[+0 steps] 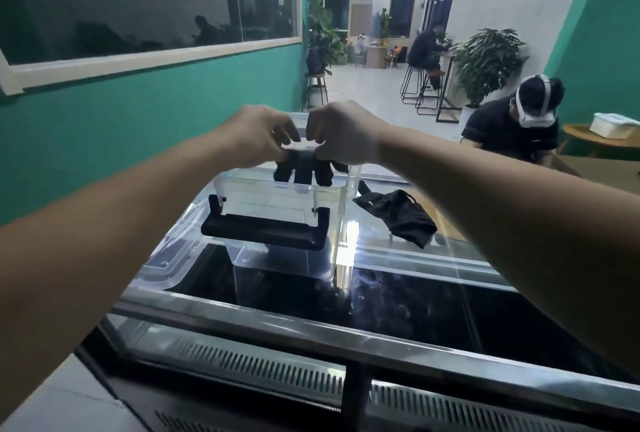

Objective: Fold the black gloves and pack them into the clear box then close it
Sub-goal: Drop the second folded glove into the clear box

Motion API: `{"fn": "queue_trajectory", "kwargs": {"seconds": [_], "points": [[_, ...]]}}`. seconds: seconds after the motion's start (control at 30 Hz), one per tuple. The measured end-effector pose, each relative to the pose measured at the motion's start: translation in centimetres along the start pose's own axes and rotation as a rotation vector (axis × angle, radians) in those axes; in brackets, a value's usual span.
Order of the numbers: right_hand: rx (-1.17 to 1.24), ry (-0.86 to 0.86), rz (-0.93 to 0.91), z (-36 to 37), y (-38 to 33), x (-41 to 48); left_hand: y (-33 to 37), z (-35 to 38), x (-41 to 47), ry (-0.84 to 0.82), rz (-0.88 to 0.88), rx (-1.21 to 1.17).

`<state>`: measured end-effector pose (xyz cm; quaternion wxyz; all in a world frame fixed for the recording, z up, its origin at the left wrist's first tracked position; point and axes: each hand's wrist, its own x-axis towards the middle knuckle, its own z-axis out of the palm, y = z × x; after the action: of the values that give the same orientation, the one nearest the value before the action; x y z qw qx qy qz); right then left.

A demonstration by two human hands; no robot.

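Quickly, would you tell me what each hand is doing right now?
Left hand: closed, pinching the black glove above the clear box.
Right hand: closed, pinching the same glove.

Both bare arms reach straight out ahead, forearms angling inward so the two hands meet side by side, nearly touching. The left hand (258, 137) is knuckles-up with its fingers curled down and pinched shut on a glove (303, 168). The right hand (341, 135) mirrors it, fingers bent under, pinching the same glove.
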<state>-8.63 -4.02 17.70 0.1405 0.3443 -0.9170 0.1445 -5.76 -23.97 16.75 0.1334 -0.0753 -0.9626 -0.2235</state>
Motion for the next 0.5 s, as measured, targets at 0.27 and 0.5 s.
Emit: {"fn": "queue_trajectory", "kwargs": {"seconds": [0.27,0.5], "points": [[0.103,0.152,-0.019,-0.8,2.6,-1.3,1.1,0.0,-0.8,0.036,0.028,-0.001],[0.089,0.252,-0.039,-1.7,5.8,-4.3,7.1,1.5,-1.2,0.189,0.151,-0.058]]}}
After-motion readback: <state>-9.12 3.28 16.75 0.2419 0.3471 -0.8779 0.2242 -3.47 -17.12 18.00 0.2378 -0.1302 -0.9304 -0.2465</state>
